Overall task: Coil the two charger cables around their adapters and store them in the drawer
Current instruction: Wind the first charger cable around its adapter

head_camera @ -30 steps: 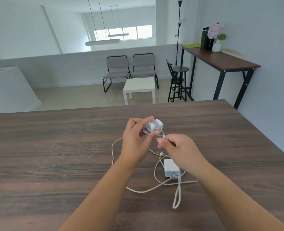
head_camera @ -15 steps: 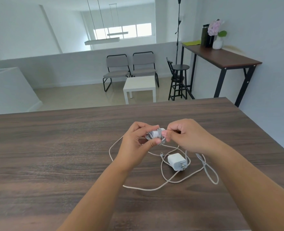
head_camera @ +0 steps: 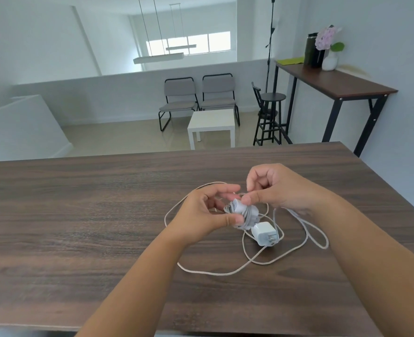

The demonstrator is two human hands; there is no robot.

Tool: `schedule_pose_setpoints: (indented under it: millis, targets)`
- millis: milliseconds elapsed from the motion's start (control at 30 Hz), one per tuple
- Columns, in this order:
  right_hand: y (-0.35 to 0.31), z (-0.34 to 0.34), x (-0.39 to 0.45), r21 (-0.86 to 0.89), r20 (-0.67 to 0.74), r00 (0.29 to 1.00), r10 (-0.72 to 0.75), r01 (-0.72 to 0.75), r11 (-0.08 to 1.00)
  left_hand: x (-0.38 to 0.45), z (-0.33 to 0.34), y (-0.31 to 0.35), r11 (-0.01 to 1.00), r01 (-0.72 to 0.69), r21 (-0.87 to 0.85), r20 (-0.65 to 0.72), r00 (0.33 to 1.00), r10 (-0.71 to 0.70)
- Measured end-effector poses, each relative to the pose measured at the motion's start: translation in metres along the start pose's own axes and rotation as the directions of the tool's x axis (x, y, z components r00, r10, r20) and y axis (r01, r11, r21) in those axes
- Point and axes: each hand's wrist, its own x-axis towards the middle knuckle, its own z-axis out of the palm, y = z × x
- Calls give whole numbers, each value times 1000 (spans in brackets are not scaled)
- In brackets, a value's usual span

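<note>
Just above the dark wooden table [head_camera: 79, 215], my left hand [head_camera: 201, 215] pinches a white adapter wrapped in several turns of cable [head_camera: 243, 214]. From the right, my right hand [head_camera: 274, 188] meets it, thumb and forefinger closed on the cable at the top of the bundle. Directly below the bundle a second white adapter [head_camera: 264, 233] lies flat on the table, prongs toward me. Its loose white cable [head_camera: 213, 272] sprawls in wide loops around both hands. No drawer is visible.
The table's far edge runs behind my hands and its right corner is at the upper right. Beyond it, lower down, are two grey chairs [head_camera: 198, 98], a white side table [head_camera: 211, 125], a black stool [head_camera: 270, 113] and a tall console table [head_camera: 335, 81] with a vase.
My right hand circled up from near the second adapter to the top right of the bundle, laying cable around it. The loose loops shifted right and the bundle sank toward the table.
</note>
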Motion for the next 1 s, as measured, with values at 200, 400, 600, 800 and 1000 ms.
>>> schedule_pose_setpoints:
  millis: [200,400,600,800,1000]
  targets:
    - [22,-16,-4,398,249,968,11,-113,910,-7,-12,3,970,61,-236,173,985,-20]
    - [29,-16,0,329,248,967,52,-135,935,-4,-4,0,897,158,-412,260,964,-51]
    - [29,-21,-2,-693,81,892,-444,370,618,3,-8,-7,925,242,-292,205,961,-187]
    - [54,-21,7,-899,425,689,-587,397,-184,11,7,-9,938,302,-171,121,951,-285]
    - [82,-9,24,-895,312,796,-519,430,122,13,9,-19,906,381,-185,49,924,-379]
